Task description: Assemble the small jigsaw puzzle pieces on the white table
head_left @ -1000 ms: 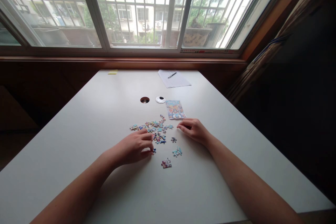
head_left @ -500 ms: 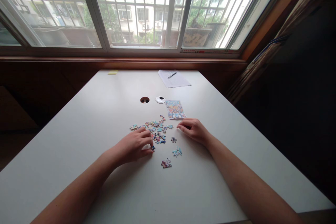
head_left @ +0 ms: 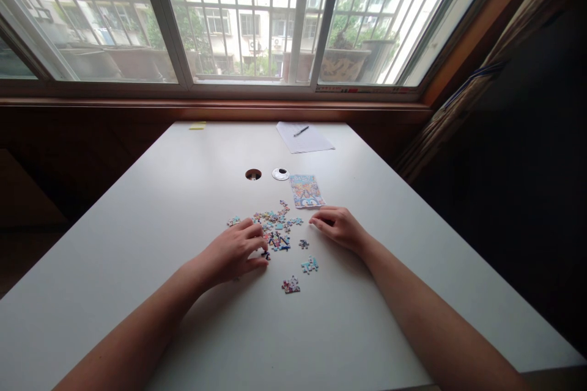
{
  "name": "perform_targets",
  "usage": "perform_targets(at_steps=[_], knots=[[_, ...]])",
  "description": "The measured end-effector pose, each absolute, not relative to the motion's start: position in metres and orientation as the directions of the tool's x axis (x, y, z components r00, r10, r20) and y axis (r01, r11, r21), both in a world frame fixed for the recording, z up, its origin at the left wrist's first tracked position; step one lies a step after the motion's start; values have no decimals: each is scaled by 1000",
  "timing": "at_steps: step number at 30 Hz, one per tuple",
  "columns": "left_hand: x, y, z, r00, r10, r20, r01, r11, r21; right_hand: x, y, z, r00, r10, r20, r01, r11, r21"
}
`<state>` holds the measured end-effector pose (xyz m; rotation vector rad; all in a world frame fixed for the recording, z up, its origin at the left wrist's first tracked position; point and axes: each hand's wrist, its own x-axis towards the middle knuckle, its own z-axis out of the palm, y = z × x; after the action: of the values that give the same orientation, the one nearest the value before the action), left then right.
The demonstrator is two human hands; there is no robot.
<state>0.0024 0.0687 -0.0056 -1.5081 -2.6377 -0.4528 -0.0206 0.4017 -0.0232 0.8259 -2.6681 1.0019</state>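
Observation:
My left hand (head_left: 241, 248) bends over the puzzle on the table, a small dark puzzle piece (head_left: 266, 255) between its fingertips and thumb. This piece lies against the left side of a joined patch of puzzle pieces (head_left: 278, 241). The hand hides part of the loose pieces behind it. My right hand (head_left: 338, 227) rests on the table, loosely curled with thumb and fingers apart and nothing in it. Near its fingertips are a dark piece (head_left: 303, 244) and the picture card (head_left: 306, 191). Light blue joined pieces (head_left: 309, 265) and a reddish joined group (head_left: 290, 285) lie closer to me.
Several loose pieces (head_left: 273, 218) spread beyond the patch. Farther back, the white table (head_left: 151, 195) has a round hole (head_left: 253, 175) with its cover (head_left: 280, 174) beside it. Papers (head_left: 305, 140) with a pen (head_left: 301, 131) and a yellow note (head_left: 197, 126) lie along the window edge.
The dark piece at my left fingertips has shifted slightly away from me, and the gap between thumb and fingers is a little wider. My right hand has stayed in place.

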Motion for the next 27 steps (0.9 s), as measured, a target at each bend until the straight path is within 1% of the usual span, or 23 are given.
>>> perform_targets(at_steps=[5, 12, 17, 27], knots=[[1, 69, -5, -506, 840, 195, 856, 462, 233, -21, 402, -23, -829, -439, 347, -559, 616, -555], [-2, 67, -8, -531, 821, 213, 846, 496, 196, -21, 402, -24, -833, -435, 341, -552, 622, -556], [-1, 67, -7, -522, 823, 227, 852, 485, 198, -21, 402, -24, -830, -435, 350, -557, 617, -556], [2, 70, -4, -525, 825, 208, 847, 485, 217, -21, 402, -24, -831, -436, 346, -556, 624, -549]])
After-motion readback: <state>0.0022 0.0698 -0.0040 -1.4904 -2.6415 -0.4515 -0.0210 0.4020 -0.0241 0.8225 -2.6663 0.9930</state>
